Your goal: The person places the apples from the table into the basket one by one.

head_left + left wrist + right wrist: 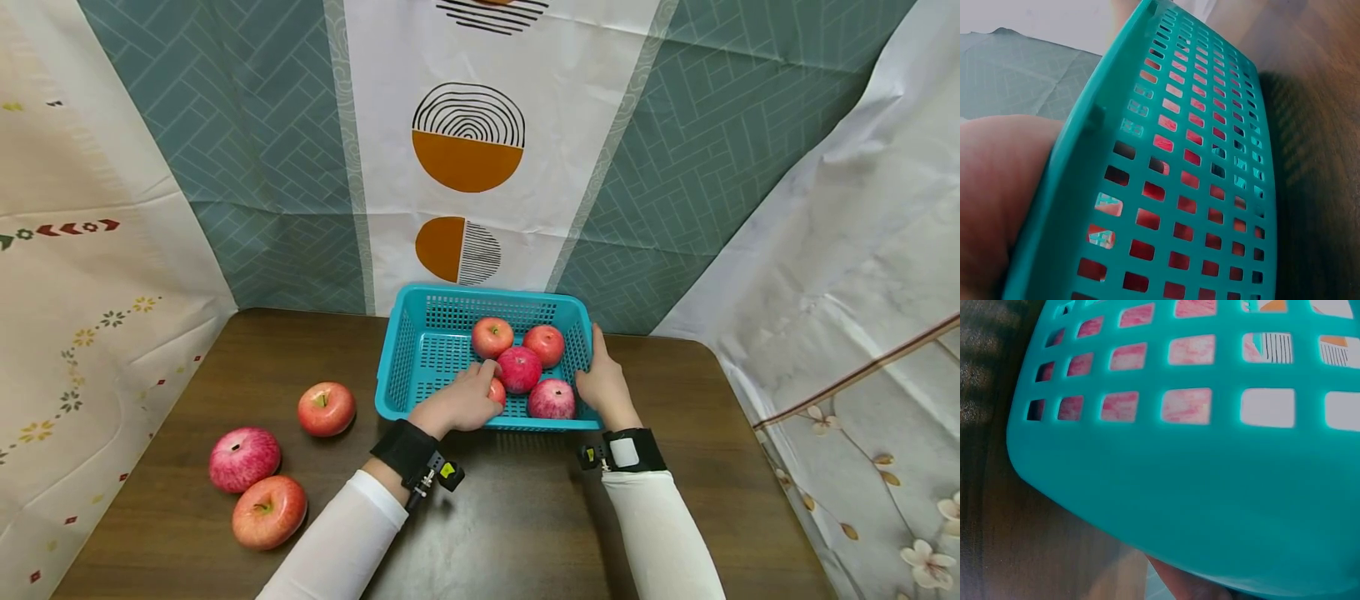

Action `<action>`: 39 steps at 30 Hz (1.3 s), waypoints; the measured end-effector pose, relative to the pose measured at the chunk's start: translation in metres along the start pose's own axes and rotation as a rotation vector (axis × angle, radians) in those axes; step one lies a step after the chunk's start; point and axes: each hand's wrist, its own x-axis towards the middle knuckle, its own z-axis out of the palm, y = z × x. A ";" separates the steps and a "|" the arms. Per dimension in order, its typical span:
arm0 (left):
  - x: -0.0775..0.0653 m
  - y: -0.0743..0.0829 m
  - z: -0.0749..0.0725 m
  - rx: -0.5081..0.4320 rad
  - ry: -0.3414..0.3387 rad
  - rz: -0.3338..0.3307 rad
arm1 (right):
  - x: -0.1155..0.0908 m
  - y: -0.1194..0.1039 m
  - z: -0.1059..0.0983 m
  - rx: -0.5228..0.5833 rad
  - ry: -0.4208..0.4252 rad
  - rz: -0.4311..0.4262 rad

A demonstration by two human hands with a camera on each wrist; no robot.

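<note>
In the head view a blue plastic basket [480, 292] stands at the back of the table. My left hand [467, 400] reaches over its front rim, fingers curled round a red apple [497, 392] that the hand partly covers. With the thumb inside and the fingers outside, my right hand [606, 390] grips the basket's right rim. Beside the held apple lie two more apples [492, 337] and two pinkish-red pomegranates [519, 369]. In the left wrist view the basket wall [1166, 175] hides the fingers; the right wrist view mostly shows a basket corner [1147, 469].
At the left of the brown table [510, 517] lie a pomegranate [243, 460] and two apples, one [269, 512] close against it and another [326, 409] nearer the basket. Patterned cloth [270, 167] hangs behind and at both sides.
</note>
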 end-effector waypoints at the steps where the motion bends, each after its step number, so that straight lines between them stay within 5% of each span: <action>1: 0.001 -0.001 0.000 -0.017 0.003 0.006 | 0.000 0.000 0.000 -0.002 0.000 0.001; 12: 0.003 -0.005 0.000 -0.099 0.002 0.010 | -0.001 0.003 0.000 0.014 0.004 0.014; 20: 0.001 -0.004 0.000 -0.067 -0.010 -0.044 | 0.000 0.004 0.001 0.021 -0.002 0.007; 39: 0.002 -0.007 -0.001 -0.103 -0.003 -0.056 | 0.002 0.002 0.000 0.026 -0.008 0.018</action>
